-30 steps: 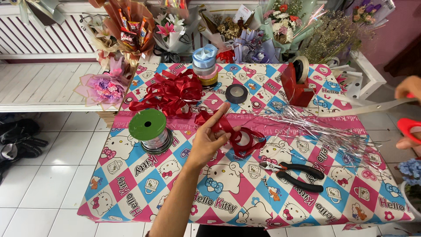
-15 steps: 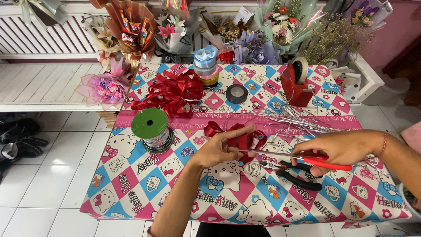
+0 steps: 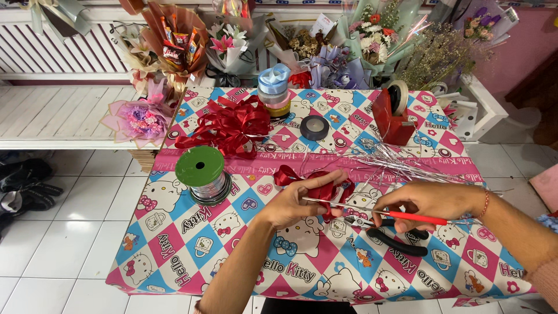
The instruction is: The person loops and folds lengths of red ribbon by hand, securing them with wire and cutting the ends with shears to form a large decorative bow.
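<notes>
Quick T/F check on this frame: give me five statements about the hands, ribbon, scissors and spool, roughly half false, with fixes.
1. The left hand pinches a red ribbon bow. True.
2. The right hand holds red-handled scissors, blades pointing toward the left hand. True.
3. The green-topped wire spool lies in the right hand. False: it stands on the tablecloth, left of both hands, untouched.
4. The black-handled pliers are held in the left hand's grip. False: they lie on the cloth under the right hand.
5. A red tape dispenser stands at the table's far side. True.
</notes>
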